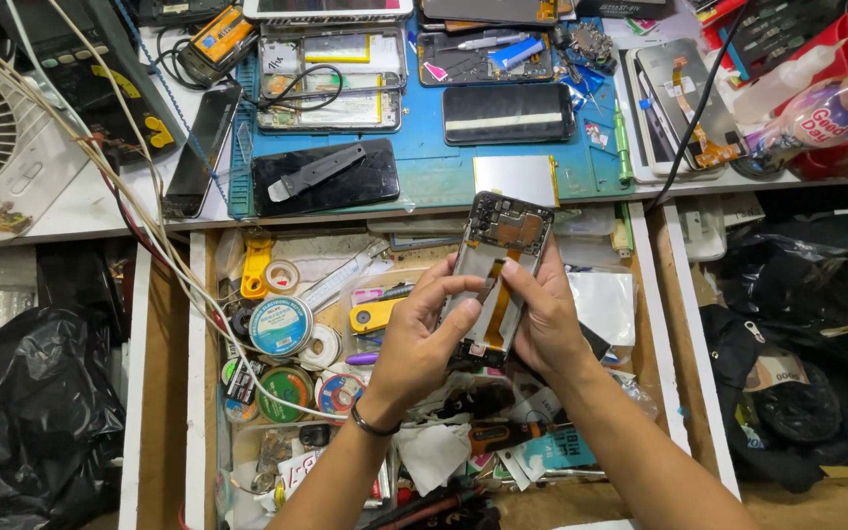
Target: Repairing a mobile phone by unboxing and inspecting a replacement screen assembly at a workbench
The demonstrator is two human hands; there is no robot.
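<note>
Both hands grip the opened phone frame [499, 280] above the open drawer [198, 373], below the worktop's front edge. Left hand [422, 339] and right hand [542, 319] close around its sides; support both edges evenly, avoiding the orange flex cable [503, 294].

On the blue mat at the back of the bench [80, 211] lie two dark phone screens: one rectangular slab [508, 113] with a pale stripe across it, another [326, 177] lower left under a grey metal piece. A narrow black screen [200, 149] lies slanted at the mat's left edge. At far right a clear bottle carries a white label [829, 113] with red and blue print. In the drawer sits a round blue-and-white tin label [281, 325].
</note>
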